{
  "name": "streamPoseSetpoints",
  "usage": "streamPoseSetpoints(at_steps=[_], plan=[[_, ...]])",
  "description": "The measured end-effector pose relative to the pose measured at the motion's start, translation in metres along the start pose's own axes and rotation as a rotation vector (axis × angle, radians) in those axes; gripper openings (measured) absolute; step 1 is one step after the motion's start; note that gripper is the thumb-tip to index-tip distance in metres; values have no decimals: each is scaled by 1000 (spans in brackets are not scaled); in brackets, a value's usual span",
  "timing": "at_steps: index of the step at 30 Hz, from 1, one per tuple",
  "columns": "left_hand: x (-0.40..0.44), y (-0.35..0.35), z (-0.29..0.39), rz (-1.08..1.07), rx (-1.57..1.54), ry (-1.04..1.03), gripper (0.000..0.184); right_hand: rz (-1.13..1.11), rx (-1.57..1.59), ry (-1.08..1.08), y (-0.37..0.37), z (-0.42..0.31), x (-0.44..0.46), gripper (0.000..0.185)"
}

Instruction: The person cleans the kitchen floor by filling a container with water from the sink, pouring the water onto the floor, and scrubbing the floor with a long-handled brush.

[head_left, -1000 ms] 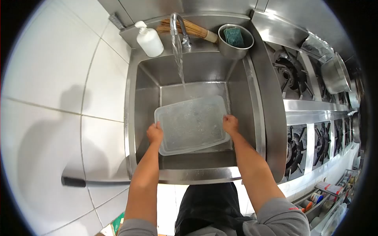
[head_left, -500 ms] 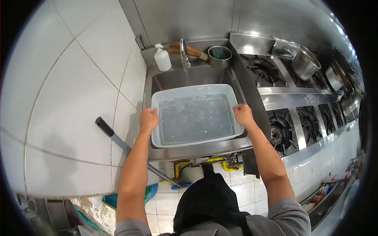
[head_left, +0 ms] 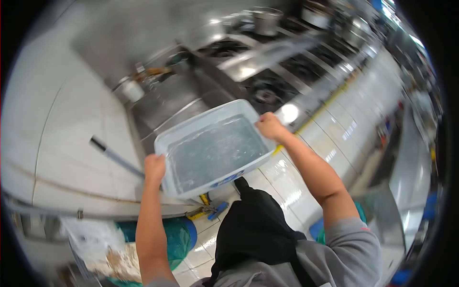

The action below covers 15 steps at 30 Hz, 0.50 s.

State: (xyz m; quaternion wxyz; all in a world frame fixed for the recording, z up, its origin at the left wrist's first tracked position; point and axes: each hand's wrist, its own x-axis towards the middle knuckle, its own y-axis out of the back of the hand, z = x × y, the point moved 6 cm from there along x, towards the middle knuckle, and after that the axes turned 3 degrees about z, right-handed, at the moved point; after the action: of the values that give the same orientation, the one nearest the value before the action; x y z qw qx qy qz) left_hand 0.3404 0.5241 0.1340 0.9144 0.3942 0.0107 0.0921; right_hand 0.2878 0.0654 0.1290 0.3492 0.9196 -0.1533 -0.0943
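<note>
A translucent white plastic tub (head_left: 165,138) with water (head_left: 215,153) in it hangs in the air in front of the sink, slightly tilted in view. My left hand (head_left: 154,168) is closed round its left rim. On the opposite short side, my right hand (head_left: 269,126) grips the right rim. The water's surface looks rippled, and a blue label shows on the tub's near wall. Behind the tub is the steel sink (head_left: 143,117), partly hidden by it.
Gas burners (head_left: 267,90) run along the right of the sink, with a metal pot (head_left: 266,21) at the back. A long-handled tool (head_left: 117,158) leans at the left wall. Below stands a bin with a green liner (head_left: 179,239). White floor tiles (head_left: 282,191) show underneath.
The tub has come up out of the sink and toward me, both hands still on its rims. My view has turned to the right, showing more floor.
</note>
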Motion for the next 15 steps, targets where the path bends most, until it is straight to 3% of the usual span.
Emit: streamPoseSetpoints(at_steps=[4,15], plan=[[-65,-47,1,-117,-12,-1,35,14,-28,-106,44,71,-84,28],[-200,-171,123,-314,-107,-269,40,223,41,-398,141,230,-254,30]])
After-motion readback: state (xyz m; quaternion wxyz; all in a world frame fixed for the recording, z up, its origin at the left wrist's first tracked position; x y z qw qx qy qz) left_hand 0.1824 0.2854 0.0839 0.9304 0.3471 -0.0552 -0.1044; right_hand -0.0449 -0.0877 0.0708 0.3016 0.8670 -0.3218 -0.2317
